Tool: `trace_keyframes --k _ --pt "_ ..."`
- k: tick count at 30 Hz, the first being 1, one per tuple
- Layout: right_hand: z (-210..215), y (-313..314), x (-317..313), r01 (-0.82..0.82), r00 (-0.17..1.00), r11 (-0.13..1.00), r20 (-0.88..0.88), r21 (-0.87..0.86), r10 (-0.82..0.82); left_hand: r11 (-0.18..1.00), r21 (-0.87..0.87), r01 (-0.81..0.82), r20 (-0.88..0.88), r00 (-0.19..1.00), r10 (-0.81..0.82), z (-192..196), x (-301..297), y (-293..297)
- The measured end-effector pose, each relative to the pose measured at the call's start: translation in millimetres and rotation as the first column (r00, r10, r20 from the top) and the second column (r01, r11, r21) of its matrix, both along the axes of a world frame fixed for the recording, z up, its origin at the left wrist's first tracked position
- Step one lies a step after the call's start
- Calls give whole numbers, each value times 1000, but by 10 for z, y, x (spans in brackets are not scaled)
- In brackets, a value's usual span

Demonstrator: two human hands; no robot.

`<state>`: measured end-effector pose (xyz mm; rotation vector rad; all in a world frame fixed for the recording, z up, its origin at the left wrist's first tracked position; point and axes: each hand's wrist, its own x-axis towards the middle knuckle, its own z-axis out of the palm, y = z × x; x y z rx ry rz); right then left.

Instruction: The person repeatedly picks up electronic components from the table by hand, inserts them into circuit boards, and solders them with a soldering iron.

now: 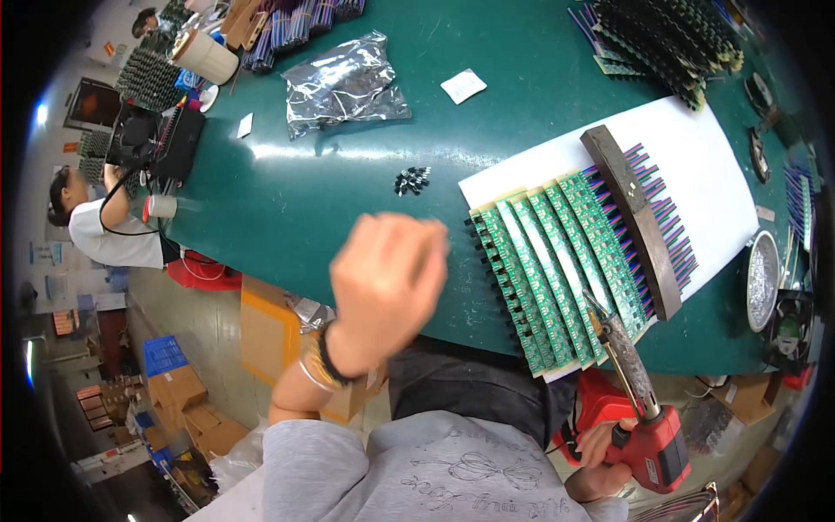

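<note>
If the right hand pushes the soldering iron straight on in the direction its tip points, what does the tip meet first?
Probably the row of green circuit boards. The right hand holds the red soldering iron with its tip aimed up-left, just at the boards' near edge. Whether the tip already touches them is unclear.
</note>
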<state>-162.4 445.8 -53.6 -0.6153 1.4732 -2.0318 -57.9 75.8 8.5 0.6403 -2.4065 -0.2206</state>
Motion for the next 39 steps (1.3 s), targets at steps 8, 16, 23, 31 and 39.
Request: trace_keyframes --k 8,16,23,31,39 --pt "68 -109 -26 -4 999 995 -43 97 8 956 -217 197 258 956 -138 -234 99 -653" --pt "59 -145 -3 7 1000 997 -10 83 -6 931 -169 325 290 919 -268 -160 37 -785" --pt "119 -200 28 37 999 993 -35 116 -33 985 -93 147 180 975 -128 -111 159 -755" --pt "73 -192 13 -6 1000 997 -5 79 6 987 -94 130 203 973 -109 -219 166 -732" --pt "67 -187 30 0 1000 997 -5 78 1 977 -110 181 226 962 -153 -193 139 -740"
